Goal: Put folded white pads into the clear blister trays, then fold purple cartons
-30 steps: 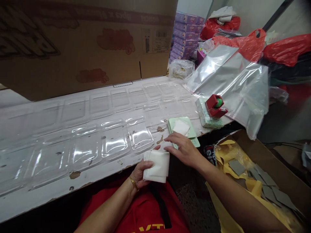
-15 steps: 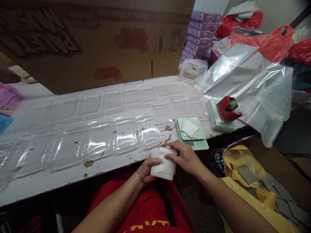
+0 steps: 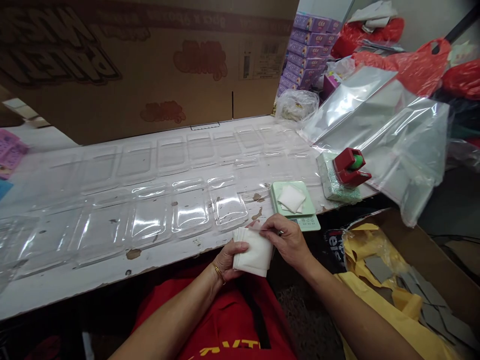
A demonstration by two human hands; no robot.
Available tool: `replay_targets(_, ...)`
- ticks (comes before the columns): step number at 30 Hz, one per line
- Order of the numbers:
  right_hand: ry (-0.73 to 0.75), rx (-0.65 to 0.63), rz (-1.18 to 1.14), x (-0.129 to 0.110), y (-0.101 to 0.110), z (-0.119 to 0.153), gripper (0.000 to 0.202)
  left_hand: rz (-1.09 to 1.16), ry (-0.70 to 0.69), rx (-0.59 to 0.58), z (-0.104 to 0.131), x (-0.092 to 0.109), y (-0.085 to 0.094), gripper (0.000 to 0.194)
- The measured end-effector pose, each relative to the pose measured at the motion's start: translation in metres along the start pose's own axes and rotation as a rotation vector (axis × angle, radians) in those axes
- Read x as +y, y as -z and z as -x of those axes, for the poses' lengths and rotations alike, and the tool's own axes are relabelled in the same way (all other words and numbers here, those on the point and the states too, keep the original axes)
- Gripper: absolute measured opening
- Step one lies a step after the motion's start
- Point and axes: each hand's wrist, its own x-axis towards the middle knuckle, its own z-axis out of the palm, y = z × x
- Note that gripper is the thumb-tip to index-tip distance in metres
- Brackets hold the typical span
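Observation:
A stack of white square sheets [image 3: 253, 251] is held over my lap, just off the table's front edge. My left hand [image 3: 228, 260] grips its left side, thumb on top and fingers underneath. At the stack's upper right corner, the thumb and fingertips of my right hand [image 3: 287, 240] are pinched together on a sheet edge. Beyond my right hand sits a pale green scale [image 3: 310, 206], with a few white sheets [image 3: 291, 198] lying crossed on its plate.
Clear plastic trays [image 3: 191, 207] lie in rows across the white table [image 3: 93, 275]. Behind them stands a large cardboard box [image 3: 150, 65]. A red tape dispenser [image 3: 350, 170], clear plastic bags [image 3: 405, 135] and purple boxes [image 3: 309, 50] are at the right. Below is an open carton [image 3: 446, 275].
My right hand has shifted slightly up and right, its thumb and fingers now pinched at the stack's corner instead of spread over the top. The left hand keeps its hold.

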Motion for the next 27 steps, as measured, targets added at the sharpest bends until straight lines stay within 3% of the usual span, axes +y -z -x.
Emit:
replay_targets(3, 0.153, 0.021, 0.165, 0.0, 0.0, 0.002, 0.011, 0.021, -0.008, -0.032, -0.002, 0.0, -0.001, 0.064)
replay_targets(7, 0.221, 0.013, 0.272, 0.001, -0.001, 0.003, 0.013, 0.024, -0.017, -0.015, -0.003, 0.0, -0.001, 0.066)
replay_targets(13, 0.152, 0.012, 0.176, -0.002, -0.001, -0.001, 0.012, 0.037, -0.025, -0.005, -0.002, 0.001, 0.001, 0.067)
replay_targets(16, 0.02, 0.082, 0.074, 0.004, 0.006, -0.005, 0.009, 0.043, 0.02, -0.017, -0.002, 0.004, 0.0, 0.067)
replay_targets(21, -0.209, 0.248, -0.075, 0.04, 0.037, -0.026, 0.016, 0.044, 0.025, -0.074, -0.003, 0.01, 0.0, 0.068)
replay_targets(27, -0.209, 0.375, 0.218, 0.093, 0.078, -0.065, 0.019, 0.033, 0.02, -0.052, 0.0, 0.01, 0.004, 0.067)
